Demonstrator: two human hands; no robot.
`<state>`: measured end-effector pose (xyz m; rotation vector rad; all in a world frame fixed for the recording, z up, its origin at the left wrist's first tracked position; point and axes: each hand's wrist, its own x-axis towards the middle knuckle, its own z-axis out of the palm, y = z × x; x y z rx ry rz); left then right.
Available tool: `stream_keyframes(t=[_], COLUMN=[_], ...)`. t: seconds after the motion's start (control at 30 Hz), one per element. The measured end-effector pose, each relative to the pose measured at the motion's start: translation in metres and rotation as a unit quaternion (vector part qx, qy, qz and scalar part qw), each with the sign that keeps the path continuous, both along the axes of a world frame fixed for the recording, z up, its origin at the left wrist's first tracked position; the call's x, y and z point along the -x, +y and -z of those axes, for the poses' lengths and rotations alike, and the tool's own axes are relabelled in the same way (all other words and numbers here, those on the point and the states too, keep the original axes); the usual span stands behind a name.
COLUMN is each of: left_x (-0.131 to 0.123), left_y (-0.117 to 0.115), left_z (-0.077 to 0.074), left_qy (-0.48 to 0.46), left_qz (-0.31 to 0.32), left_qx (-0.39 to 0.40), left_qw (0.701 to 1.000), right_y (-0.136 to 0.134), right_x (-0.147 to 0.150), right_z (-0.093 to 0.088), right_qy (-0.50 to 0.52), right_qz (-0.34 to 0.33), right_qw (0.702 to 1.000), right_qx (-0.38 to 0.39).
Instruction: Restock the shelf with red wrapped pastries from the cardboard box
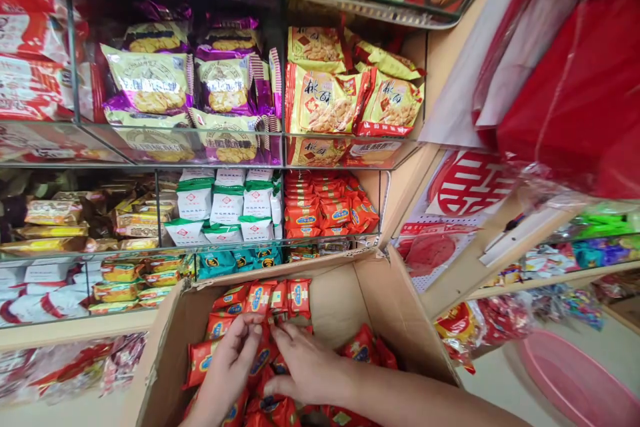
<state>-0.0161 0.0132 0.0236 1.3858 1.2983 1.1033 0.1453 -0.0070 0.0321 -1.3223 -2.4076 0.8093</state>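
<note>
A brown cardboard box (pixel 395 307) stands in front of me, with many small red snack packets (pixel 299 297) inside. Some of them lie in rows along the far left side, others are heaped loosely. My left hand (pixel 233 353) is over the packets, its fingers curled in against the thumb; what they pinch, if anything, is hidden. Just to its right, my right hand (pixel 310 363) rests on the packets with its fingers stretched forward and its thumb apart. The two hands' fingertips are close together. Packets under both hands are partly covered.
Beyond the box rise glass-fronted shelves. Similar red packets (pixel 330 207) fill a compartment beside white-and-green packets (pixel 225 203). Purple cookie packs (pixel 150 80) and yellow-red cookie packs (pixel 325 100) sit higher. Red bags (pixel 580 80) hang at right above a pink basin (pixel 575 373).
</note>
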Motion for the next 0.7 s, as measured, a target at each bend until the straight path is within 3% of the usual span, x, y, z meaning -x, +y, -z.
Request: stream_keyframes(t=[0.17, 0.27, 0.33, 0.43, 0.5, 0.6, 0.7], left_x=[-0.002, -0.001, 0.000, 0.001, -0.002, -0.012, -0.023], left_y=[-0.007, -0.008, -0.007, -0.008, -0.009, -0.011, -0.013], left_z=[0.002, 0.002, 0.002, -0.001, -0.005, -0.010, -0.012], left_qy=[-0.011, -0.022, -0.027, -0.037, -0.045, -0.063, -0.092], left_qz=[-0.021, -0.032, -0.039, -0.040, -0.032, 0.005, 0.042], left_qx=[-0.013, -0.020, -0.023, -0.020, -0.008, 0.033, 0.089], left_qw=[1.000, 0.999, 0.999, 0.998, 0.998, 0.997, 0.991], right_y=[0.003, 0.007, 0.012, 0.020, 0.023, 0.023, 0.017], right_x=[0.001, -0.003, -0.009, -0.024, -0.032, -0.036, -0.031], right_z=[0.036, 0.049, 0.051, 0.037, 0.020, -0.001, -0.008], right_qy=[0.091, 0.142, 0.172, 0.250, 0.355, 0.483, 0.510], right_qz=[0.118, 0.173, 0.186, 0.228, 0.251, 0.263, 0.273], right_qw=[0.977, 0.947, 0.937, 0.927, 0.888, 0.800, 0.761], right_qx=[0.150, 0.232, 0.241, 0.163, 0.149, 0.239, 0.295])
